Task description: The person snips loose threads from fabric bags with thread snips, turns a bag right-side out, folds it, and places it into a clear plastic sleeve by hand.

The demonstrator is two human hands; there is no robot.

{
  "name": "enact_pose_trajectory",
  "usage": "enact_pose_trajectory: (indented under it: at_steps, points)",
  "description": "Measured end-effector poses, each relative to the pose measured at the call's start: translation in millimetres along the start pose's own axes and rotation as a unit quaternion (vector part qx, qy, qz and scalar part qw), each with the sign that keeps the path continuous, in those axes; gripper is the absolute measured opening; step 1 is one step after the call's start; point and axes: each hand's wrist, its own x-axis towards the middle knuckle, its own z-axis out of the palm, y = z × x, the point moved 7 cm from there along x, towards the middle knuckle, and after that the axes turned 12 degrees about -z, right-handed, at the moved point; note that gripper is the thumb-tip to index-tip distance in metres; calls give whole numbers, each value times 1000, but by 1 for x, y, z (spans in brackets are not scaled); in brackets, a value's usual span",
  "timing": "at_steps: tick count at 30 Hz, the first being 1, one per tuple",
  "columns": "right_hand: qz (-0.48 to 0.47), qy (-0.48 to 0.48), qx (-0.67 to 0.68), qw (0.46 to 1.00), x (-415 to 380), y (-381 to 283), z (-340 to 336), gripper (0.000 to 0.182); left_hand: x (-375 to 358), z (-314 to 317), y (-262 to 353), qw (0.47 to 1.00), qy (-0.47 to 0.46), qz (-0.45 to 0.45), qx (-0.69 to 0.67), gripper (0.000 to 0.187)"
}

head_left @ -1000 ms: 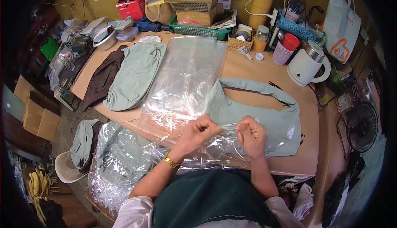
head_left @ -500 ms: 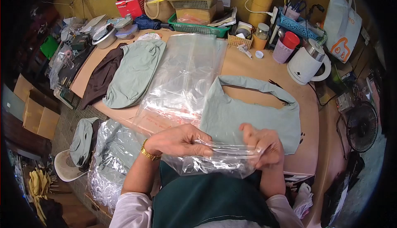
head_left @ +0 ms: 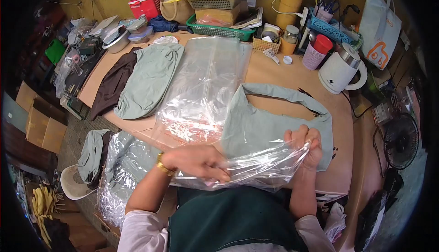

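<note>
A clear plastic bag (head_left: pixel 260 167) is stretched between my two hands in front of the apron. My left hand (head_left: pixel 197 161), below a gold watch, is closed on its left part. The fingers of my right hand (head_left: pixel 307 144) pinch its upper right corner, which is raised a little. Behind the bag lies a pale green cloth bag (head_left: pixel 279 126) with a looped handle, partly covered by the plastic. A stack of clear plastic sheets or bags (head_left: pixel 199 87) rests left of it. Further left are a folded pale green cloth (head_left: pixel 151 78) and a dark brown cloth (head_left: pixel 112 85).
At the back stand a green basket (head_left: pixel 219 33), a yellow wicker basket (head_left: pixel 266 45), a pink cup (head_left: pixel 313 56) and a white kettle (head_left: pixel 340 69). A black fan (head_left: pixel 401 141) is at the right. Plastic-wrapped cloth (head_left: pixel 125 174) lies lower left, near a stool (head_left: pixel 75 183).
My right hand has moved up and slightly right, pulling the plastic bag wider and tauter. My left hand has turned, with its back now facing up.
</note>
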Motion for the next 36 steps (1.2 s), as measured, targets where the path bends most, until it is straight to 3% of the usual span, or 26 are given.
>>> enact_pose_trajectory:
  at_steps: [2,3,5,6,8,10,11,12,14,15,16,18,19,20,21,24,25,27,28,29,30,31,32,33,34,36]
  points:
    - [46,28,-36,998,-5,-6,-17,36,-38,-35,15,984,138,39,-108,33]
    - [122,-91,-150,977,-11,-1,-10,34,-56,-50,8,959,204,84,-178,33]
    - [219,-383,-297,847,-21,10,29,26,-70,-65,3,922,269,129,-245,33]
    - [220,-383,-296,847,-18,14,39,26,-74,-74,6,892,310,175,-277,32]
    - [115,-520,-319,784,-25,14,67,22,-81,-80,7,858,349,219,-306,32]
    - [98,-482,-319,810,-25,10,59,18,-90,-82,11,812,304,311,-390,36]
    - [42,-265,-292,918,-7,-4,31,20,-96,-78,3,839,311,299,-332,34]
    - [-16,-31,-245,969,0,-21,-2,23,-80,-67,4,917,242,196,-250,38]
    - [-46,5,-182,982,4,-33,-11,25,-51,-39,10,996,76,29,-36,48]
    - [-78,40,-120,989,7,-42,-18,26,-49,-37,6,996,77,29,-35,48]
    - [-78,39,-120,989,4,-46,-31,26,-46,-34,-4,995,79,20,-56,52]
    - [60,-90,-139,984,-8,-27,-33,24,-49,-33,-20,994,77,8,-77,56]
    - [104,-132,-147,975,-10,-20,-22,23,-71,-56,-21,956,186,120,-194,62]
    - [202,-333,-243,888,-21,0,6,21,-93,-74,-24,878,289,228,-305,67]
    - [288,-512,-322,742,-42,16,20,20,-90,-71,-22,878,288,227,-307,67]
    - [276,-505,-374,727,-44,24,14,15,-92,-67,-12,861,322,266,-291,75]
    - [276,-505,-374,727,-42,23,8,15,-95,-66,-12,832,275,320,-361,77]
    - [229,-485,-305,787,-32,9,1,16,-98,-64,-13,780,201,383,-453,77]
    - [229,-484,-305,788,-35,9,-1,16,-101,-58,-27,780,200,382,-453,77]
    - [152,-389,-219,882,-25,-4,1,16,-107,-56,-63,720,250,368,-532,76]
    - [70,-284,-127,948,-16,-19,-4,16,-97,-55,-36,823,203,295,-442,71]
    - [69,-285,-128,947,-19,-20,-8,16,-89,-49,-11,916,153,227,-294,66]
    - [-48,-172,-34,983,-14,-41,-25,16,-85,-43,12,968,97,187,-134,63]
    - [-163,-50,60,983,-16,-63,-47,16,-68,-30,-2,993,69,85,-54,53]
    - [-163,-48,60,984,-22,-72,-54,16,-53,-18,-20,999,38,-18,28,42]
    - [-30,-77,55,995,-27,-70,-59,25,-64,-29,-28,996,83,13,17,31]
